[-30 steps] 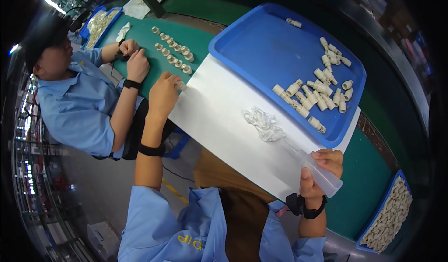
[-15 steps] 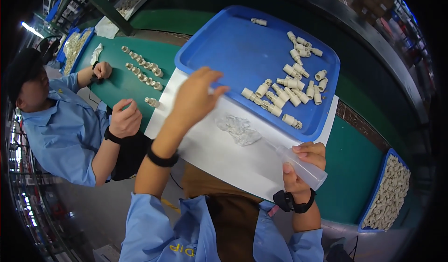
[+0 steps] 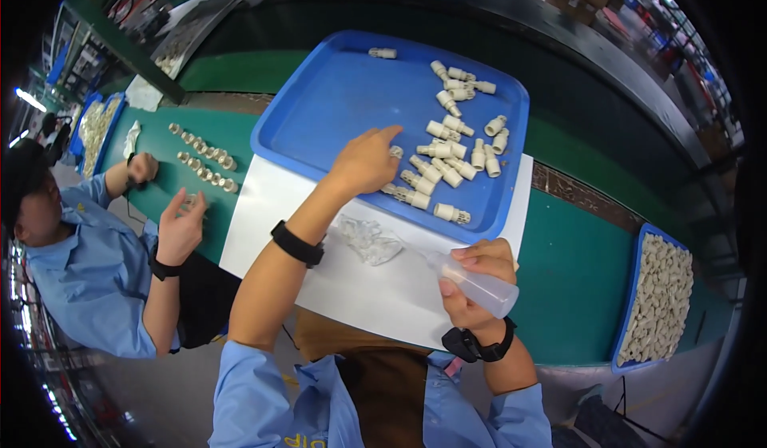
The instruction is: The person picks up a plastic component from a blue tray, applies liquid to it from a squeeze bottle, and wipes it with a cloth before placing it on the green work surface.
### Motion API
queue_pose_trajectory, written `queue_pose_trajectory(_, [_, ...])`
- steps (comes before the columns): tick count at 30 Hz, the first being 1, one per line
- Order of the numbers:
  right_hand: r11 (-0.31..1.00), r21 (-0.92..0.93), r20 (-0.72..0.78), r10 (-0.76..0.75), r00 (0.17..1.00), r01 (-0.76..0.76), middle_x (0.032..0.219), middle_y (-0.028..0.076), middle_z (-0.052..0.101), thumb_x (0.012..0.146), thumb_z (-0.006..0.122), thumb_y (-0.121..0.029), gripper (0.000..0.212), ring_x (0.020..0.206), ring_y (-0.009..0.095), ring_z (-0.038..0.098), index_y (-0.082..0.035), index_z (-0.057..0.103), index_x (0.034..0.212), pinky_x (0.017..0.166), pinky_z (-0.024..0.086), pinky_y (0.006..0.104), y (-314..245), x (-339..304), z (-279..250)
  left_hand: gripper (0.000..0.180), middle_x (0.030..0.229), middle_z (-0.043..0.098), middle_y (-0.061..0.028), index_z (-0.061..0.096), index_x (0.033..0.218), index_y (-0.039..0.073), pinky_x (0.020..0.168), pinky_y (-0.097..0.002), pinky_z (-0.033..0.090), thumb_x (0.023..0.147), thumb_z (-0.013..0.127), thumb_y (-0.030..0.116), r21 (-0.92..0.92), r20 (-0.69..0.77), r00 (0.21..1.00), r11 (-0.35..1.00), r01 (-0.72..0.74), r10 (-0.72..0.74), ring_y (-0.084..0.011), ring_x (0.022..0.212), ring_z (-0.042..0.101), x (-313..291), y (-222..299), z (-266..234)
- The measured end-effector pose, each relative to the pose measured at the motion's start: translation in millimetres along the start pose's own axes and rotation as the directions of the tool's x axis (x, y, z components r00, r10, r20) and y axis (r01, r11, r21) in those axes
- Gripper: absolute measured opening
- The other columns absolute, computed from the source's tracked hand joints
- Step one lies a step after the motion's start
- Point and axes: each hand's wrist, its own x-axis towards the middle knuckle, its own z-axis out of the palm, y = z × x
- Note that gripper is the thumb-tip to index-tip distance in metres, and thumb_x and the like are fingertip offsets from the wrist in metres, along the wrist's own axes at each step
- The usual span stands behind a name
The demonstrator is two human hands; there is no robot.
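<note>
Left hand (image 3: 363, 163) has moved onto the blue tray (image 3: 335, 105), fingers bent over a small fitting (image 3: 395, 152) | right hand (image 3: 478, 276) at 5 o'clock grasps a squeeze bottle (image 3: 475, 282)

A green-topped workbench (image 3: 583, 280) carries everything. A white sheet (image 3: 319, 264) lies flat on it, with a blue tray (image 3: 335, 105) of small beige fittings resting partly on the sheet. A crumpled clear plastic bag (image 3: 369, 239) sits on the sheet. Left, rows of small ring parts (image 3: 204, 160) lie on the bare green; right, a blue bin (image 3: 659, 300) of beige parts.
</note>
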Motion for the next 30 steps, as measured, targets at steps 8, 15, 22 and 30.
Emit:
queue_pose_trajectory(8, [0.998,-0.015,0.003,-0.053,0.999,0.053,0.086,0.013,0.057,0.064,0.073,-0.007,0.038,0.064,0.018,0.054,-0.004,0.051,0.094,0.053,0.042,0.026,-0.4,-1.8,0.8,0.018,0.077,0.058,-0.0137,0.059,0.088,-0.002,0.063,-0.0346,0.045,0.071,0.063,0.004,-0.013,-0.008,1.0,1.0,-0.003,0.003,-0.0276,0.067,0.056,-13.5,2.4,-37.2])
queue_pose_trajectory(15, [1.0,0.021,0.009,-0.022,1.0,0.022,0.086,0.014,0.056,0.065,0.072,-0.007,0.036,0.065,0.018,0.053,-0.004,0.05,0.094,0.055,0.043,0.026,0.7,-7.0,2.9,0.013,0.075,0.058,-0.0148,0.056,0.082,-0.003,0.061,-0.0337,0.045,0.071,0.063,0.0,0.145,-0.094,0.995,0.989,0.029,-0.015,-0.0254,0.066,0.058,-54.8,-15.0,-51.4])
queue_pose_trajectory(22, [0.999,0.026,0.032,-0.027,0.999,0.026,0.087,0.012,0.049,0.073,0.067,-0.017,0.034,0.067,0.018,0.05,-0.005,0.044,0.093,0.057,0.042,0.027,-1.5,-4.6,0.3,0.014,0.075,0.058,-0.0139,0.054,0.084,-0.003,0.056,-0.0302,0.048,0.074,0.063,-0.002,-0.154,-0.329,0.937,0.986,0.069,-0.117,-0.0234,0.066,0.06,-118.3,-4.4,-30.8])
queue_pose_trajectory(30, [0.981,0.191,0.045,0.021,0.999,-0.029,0.09,0.012,0.047,0.072,0.068,-0.017,0.035,0.065,0.018,0.05,-0.005,0.043,0.094,0.056,0.043,0.0268,-5.9,-14.7,7.3,0.021,0.083,0.055,-0.0129,0.052,0.087,-0.001,0.054,-0.026,0.051,0.072,0.065,-0.004,-0.303,-0.539,0.833,0.951,-0.056,-0.123,-0.0217,0.067,0.06,-166.9,16.5,12.0])
